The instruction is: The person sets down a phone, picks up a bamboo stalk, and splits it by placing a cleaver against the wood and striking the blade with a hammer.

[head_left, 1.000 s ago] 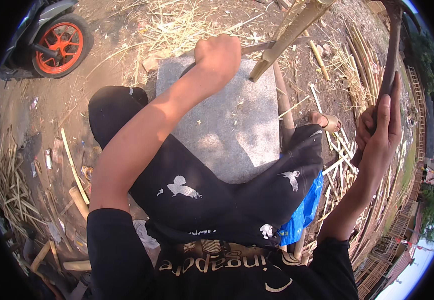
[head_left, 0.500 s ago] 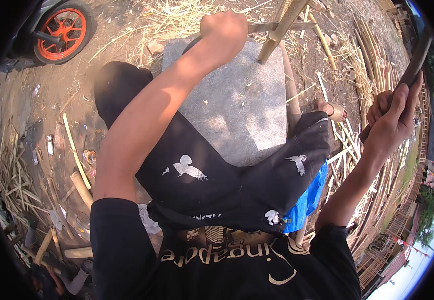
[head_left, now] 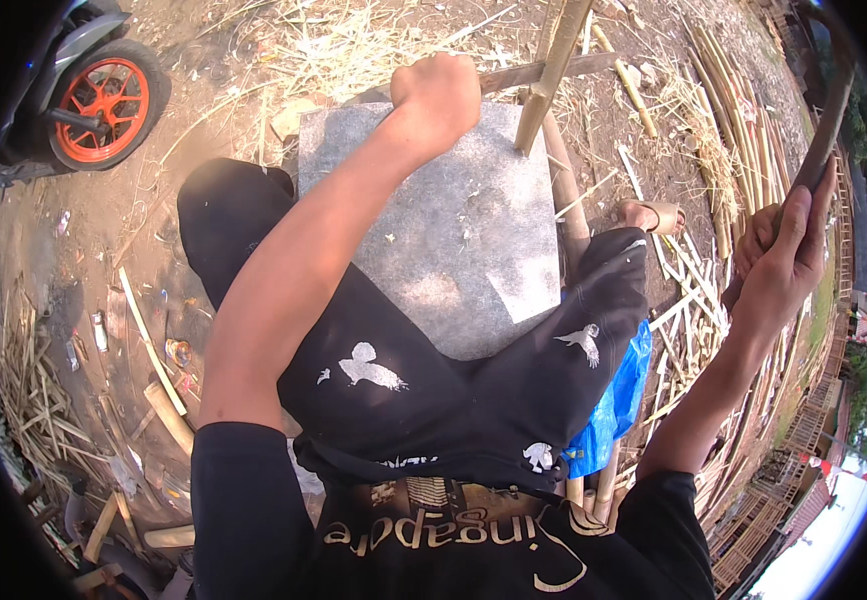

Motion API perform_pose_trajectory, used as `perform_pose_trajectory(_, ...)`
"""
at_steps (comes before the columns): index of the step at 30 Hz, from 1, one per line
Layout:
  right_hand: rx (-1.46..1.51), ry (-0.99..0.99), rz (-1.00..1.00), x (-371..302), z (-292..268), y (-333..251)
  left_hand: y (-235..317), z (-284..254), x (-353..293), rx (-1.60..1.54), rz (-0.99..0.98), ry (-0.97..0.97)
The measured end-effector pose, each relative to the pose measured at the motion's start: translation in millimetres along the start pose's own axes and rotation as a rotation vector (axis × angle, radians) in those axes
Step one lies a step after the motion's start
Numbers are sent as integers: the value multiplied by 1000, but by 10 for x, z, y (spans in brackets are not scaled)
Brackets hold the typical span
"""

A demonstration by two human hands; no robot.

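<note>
My left hand (head_left: 439, 98) is closed in a fist round the handle of a machete; its fingers hide most of the grip. To the right of it the machete's blade (head_left: 589, 66) crosses an upright length of bamboo (head_left: 542, 100). That bamboo stands with its lower end on a grey stone slab (head_left: 434, 210) between my legs, and its top runs out of view. Raised at the far right, my right hand (head_left: 782, 245) is wrapped round a dark, thick stick (head_left: 826, 130), held apart from the bamboo. The stick's upper end fades into the dark rim.
Bamboo strips (head_left: 689, 310) and long poles (head_left: 744, 120) lie on the ground at right, more strips (head_left: 29, 390) at left. Pale shavings (head_left: 344, 50) cover the ground beyond the slab. A motorbike wheel (head_left: 104, 112) stands far left; a blue sheet (head_left: 609, 400) hangs beside my leg.
The whole view has shifted slightly, so the slab and left hand appear a little lower. Both hands keep their grips, and the blade still crosses the bamboo.
</note>
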State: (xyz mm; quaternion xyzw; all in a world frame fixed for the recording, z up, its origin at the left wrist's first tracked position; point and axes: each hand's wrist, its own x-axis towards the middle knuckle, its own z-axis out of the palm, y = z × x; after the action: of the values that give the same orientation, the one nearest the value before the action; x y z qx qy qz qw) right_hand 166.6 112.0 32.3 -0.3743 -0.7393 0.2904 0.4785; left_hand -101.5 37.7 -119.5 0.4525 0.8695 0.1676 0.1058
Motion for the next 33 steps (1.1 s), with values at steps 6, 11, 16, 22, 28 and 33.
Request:
perform_pose_trajectory(6, 133, 189, -89, 29, -230, -271, 108, -233, 130, 98, 88, 109)
perform_pose_trajectory(11, 15, 327, -263, 149, -179, -502, -130, -163, 151, 146, -74, -24)
perform_pose_trajectory(16, 115, 56, -156, -331, 521, 482, 16, -78, 11, 41, 76, 109)
perform_pose_trajectory(22, -138, -574, 529, -656, 201, 852, 302, 89, -142, 227, 143, 175)
perform_pose_trajectory(28, -75, -306, 154, -115, -164, -296, 219, 22, -257, 264, 124, 55)
perform_pose_trajectory(33, -25, 160, -347, 483, -624, -632, 258, -24, -259, 249, 89, -13)
